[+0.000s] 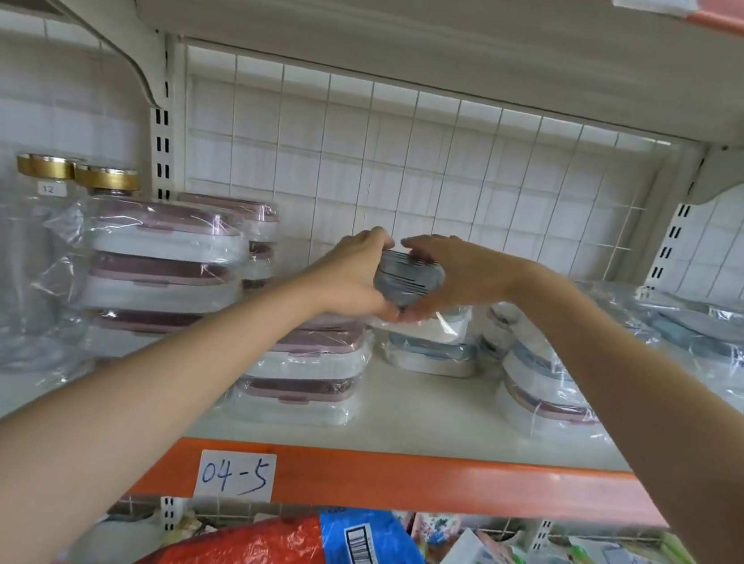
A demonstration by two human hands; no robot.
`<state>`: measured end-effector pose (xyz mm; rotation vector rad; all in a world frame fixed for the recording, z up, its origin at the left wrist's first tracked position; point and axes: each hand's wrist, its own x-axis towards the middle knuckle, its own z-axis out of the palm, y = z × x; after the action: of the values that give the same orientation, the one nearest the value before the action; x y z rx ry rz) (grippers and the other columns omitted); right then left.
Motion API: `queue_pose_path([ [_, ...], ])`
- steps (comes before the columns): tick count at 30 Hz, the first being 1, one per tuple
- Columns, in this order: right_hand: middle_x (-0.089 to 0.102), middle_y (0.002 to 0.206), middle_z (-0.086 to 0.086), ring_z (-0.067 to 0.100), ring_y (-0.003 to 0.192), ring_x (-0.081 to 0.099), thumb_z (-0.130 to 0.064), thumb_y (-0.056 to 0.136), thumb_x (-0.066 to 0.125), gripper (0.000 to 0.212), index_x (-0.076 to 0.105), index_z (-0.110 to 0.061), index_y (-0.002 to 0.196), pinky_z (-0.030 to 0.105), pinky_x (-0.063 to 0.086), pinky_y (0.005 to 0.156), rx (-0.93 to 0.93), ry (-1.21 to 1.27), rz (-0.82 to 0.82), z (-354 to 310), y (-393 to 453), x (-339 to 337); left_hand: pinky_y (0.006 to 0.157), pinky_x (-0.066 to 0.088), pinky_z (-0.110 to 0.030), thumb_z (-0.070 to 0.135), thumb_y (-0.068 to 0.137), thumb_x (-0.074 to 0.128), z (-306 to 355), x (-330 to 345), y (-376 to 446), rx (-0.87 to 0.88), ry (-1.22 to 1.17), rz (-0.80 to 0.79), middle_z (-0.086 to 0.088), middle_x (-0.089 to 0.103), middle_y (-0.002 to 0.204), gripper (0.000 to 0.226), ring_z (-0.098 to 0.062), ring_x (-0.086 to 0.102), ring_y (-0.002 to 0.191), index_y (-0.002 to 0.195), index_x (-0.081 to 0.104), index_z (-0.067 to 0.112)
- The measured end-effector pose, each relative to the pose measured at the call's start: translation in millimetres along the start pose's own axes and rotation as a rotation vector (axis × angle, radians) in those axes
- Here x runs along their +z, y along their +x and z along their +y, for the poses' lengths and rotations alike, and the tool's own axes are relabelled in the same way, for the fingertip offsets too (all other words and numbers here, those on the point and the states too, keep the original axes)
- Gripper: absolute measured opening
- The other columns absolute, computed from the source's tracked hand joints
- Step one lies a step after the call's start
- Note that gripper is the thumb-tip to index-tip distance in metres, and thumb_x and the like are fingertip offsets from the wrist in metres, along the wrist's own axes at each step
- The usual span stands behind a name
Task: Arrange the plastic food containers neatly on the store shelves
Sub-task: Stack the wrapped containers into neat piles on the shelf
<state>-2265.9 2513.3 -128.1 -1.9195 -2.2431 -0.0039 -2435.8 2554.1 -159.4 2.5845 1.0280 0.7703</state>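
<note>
At the centre of the frame both hands hold a small blue-lidded container [408, 279] wrapped in clear film, raised above a low stack of blue-lidded containers [432, 350] on the cream shelf [414, 420]. The left hand [352, 274] curls its fingers [378, 238] over the container's left edge; the right hand [460, 276] wraps its fingers [422, 242] over the top and right edge, thumb beneath. Left of centre stand stacks of pink-lidded containers [166, 266], with another stack [308, 367] partly behind the left forearm. Glass jars with gold lids [38, 240] fill the far left. More wrapped containers [723, 343] crowd the right edge. A white wire grid [422, 166] backs the shelf before white tiles. An orange front strip [430, 481] carries a handwritten label "04-5" [235, 475]. Packaged goods [326, 562] lie along the bottom.
</note>
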Motion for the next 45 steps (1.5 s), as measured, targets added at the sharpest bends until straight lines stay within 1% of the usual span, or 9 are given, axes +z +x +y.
queue_pose_path([
  [4, 0.045, 0.13, 0.0, 0.021, 0.12, 0.039, -0.057, 0.065, 0.076, 0.089, 0.039, -0.019, 0.137, 0.044, 0.035, 0.104, 0.091, -0.191, -0.001, 18.7, 15.6, 4.4, 0.099, 0.031, -0.029, 0.044, 0.073, 0.077, -17.9, -6.4, -5.7, -0.074, 0.15, -0.105, -0.005, 0.029, 0.145, 0.092, -0.02, 0.032, 0.132, 0.143, 0.027, 0.014],
  [9, 0.051, 0.131, 0.001, 0.025, 0.115, 0.049, -0.04, 0.072, 0.077, 0.07, 0.047, -0.017, 0.13, 0.039, 0.038, 0.1, 0.159, -0.193, -0.151, 37.4, 38.4, 17.6, 0.088, 0.036, -0.023, 0.049, 0.083, 0.065, -34.4, -16.9, -14.5, -0.109, 0.168, -0.169, 0.003, 0.052, 0.131, 0.052, -0.011, 0.048, 0.109, 0.124, 0.054, 0.019],
  [13, 0.05, 0.134, 0.005, 0.028, 0.119, 0.048, -0.037, 0.08, 0.071, 0.066, 0.042, -0.012, 0.134, 0.041, 0.039, 0.1, 0.187, -0.204, -0.23, 43.7, 45.6, 38.1, 0.097, 0.043, -0.029, 0.064, 0.076, 0.061, -32.6, -17.2, -20.7, -0.109, 0.164, -0.28, 0.007, 0.057, 0.122, 0.06, -0.011, 0.053, 0.112, 0.119, 0.06, 0.022],
  [20, 0.036, 0.148, 0.004, 0.025, 0.134, 0.035, -0.036, 0.083, 0.069, 0.078, 0.029, -0.014, 0.146, 0.04, 0.029, 0.111, 0.149, -0.226, -0.133, 39.9, 30.5, 28.6, 0.095, 0.041, -0.025, 0.056, 0.08, 0.064, -24.7, -18.4, -21.5, -0.112, 0.173, -0.278, 0.006, 0.057, 0.123, 0.058, -0.012, 0.053, 0.113, 0.125, 0.057, 0.021],
  [27, 0.04, 0.145, -0.008, 0.015, 0.132, 0.036, -0.049, 0.081, 0.066, 0.063, 0.044, -0.031, 0.137, 0.037, 0.023, 0.111, 0.22, -0.138, -0.065, 60.5, -47.1, -29.3, 0.088, 0.041, -0.025, 0.052, 0.081, 0.066, 4.6, 3.5, -13.6, 0.009, 0.137, -0.216, 0.004, 0.058, 0.119, 0.051, -0.012, 0.053, 0.109, 0.121, 0.059, 0.023],
  [32, 0.035, 0.148, -0.003, 0.018, 0.126, 0.039, -0.05, 0.077, 0.066, 0.083, 0.027, -0.026, 0.146, 0.028, 0.026, 0.102, 0.317, 0.015, -0.277, 79.4, -92.6, -36.4, 0.091, 0.042, -0.025, 0.045, 0.082, 0.069, 29.1, 24.0, -8.6, 0.094, 0.09, -0.212, 0.004, 0.059, 0.123, 0.048, -0.012, 0.053, 0.111, 0.122, 0.059, 0.021],
  [39, 0.001, 0.159, -0.006, 0.023, 0.146, 0.003, -0.053, 0.054, 0.079, 0.129, -0.005, -0.033, 0.15, 0.048, 0.007, 0.118, 0.387, -0.117, -0.449, 83.9, -90.7, -37.3, 0.091, 0.045, -0.028, 0.048, 0.079, 0.069, 19.1, 12.6, -16.2, 0.07, 0.107, -0.176, 0.004, 0.061, 0.118, 0.044, -0.011, 0.056, 0.105, 0.116, 0.062, 0.024],
  [42, 0.017, 0.155, 0.003, 0.028, 0.141, 0.018, -0.032, 0.064, 0.085, 0.12, 0.0, -0.037, 0.149, 0.049, 0.019, 0.114, 0.371, -0.223, -0.391, 88.8, -90.2, -34.9, 0.093, 0.044, -0.029, 0.048, 0.08, 0.069, 4.2, 4.6, -22.3, 0.03, 0.135, -0.171, 0.004, 0.06, 0.12, 0.043, -0.012, 0.055, 0.108, 0.116, 0.062, 0.025],
  [45, 0.034, 0.139, 0.003, 0.022, 0.125, 0.03, -0.038, 0.064, 0.084, 0.11, 0.011, -0.042, 0.146, 0.041, 0.029, 0.103, 0.272, -0.269, -0.22, 80.8, -87.1, -32.7, 0.088, 0.044, -0.023, 0.043, 0.081, 0.07, -6.7, 2.6, -27.6, 0.013, 0.124, -0.151, 0.003, 0.06, 0.122, 0.041, -0.009, 0.055, 0.106, 0.117, 0.062, 0.023],
])
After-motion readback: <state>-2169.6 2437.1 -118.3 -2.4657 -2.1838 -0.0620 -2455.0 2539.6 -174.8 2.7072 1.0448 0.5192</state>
